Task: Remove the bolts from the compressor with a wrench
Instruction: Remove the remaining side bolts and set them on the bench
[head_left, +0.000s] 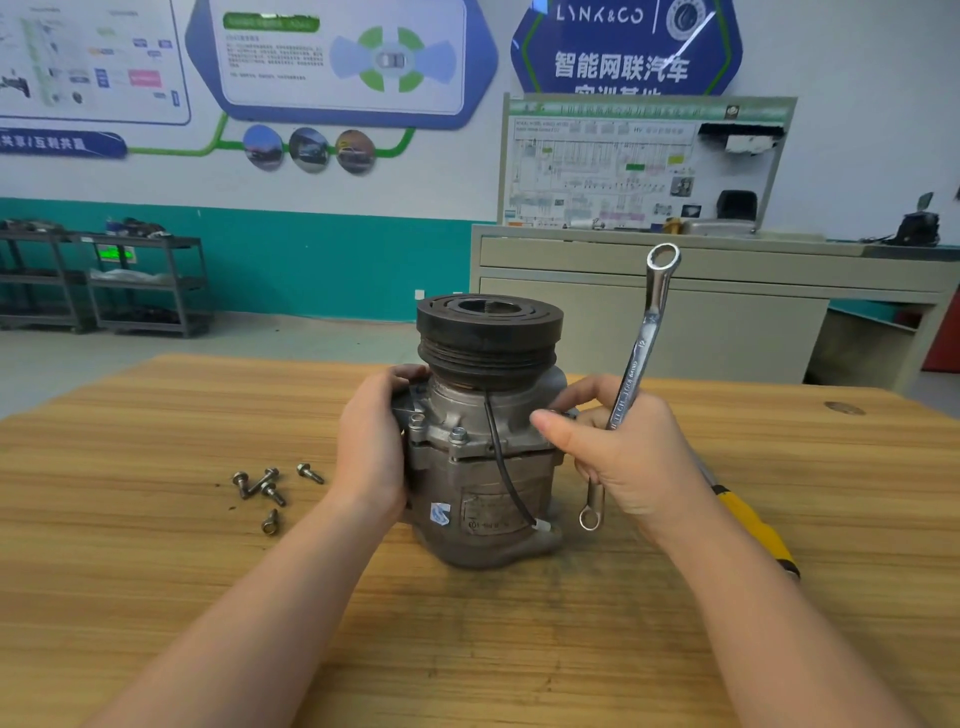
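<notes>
A grey compressor (483, 467) with a black pulley on top stands upright in the middle of the wooden table (156, 571). Two bolts (458, 435) still sit in its front flange. My left hand (371, 447) grips the compressor's left side. My right hand (618, 457) holds a silver double ring wrench (647, 332) by its middle, the shaft pointing up and away, while thumb and fingertips touch the compressor's right flange. Several loose bolts (267, 488) lie on the table to the left.
A yellow-handled tool (758, 530) lies on the table behind my right wrist. A dark knot (844, 408) marks the table's far right. Beyond the table stand a grey cabinet (675, 312) with a diagram board and metal shelves (140, 280) at the far left.
</notes>
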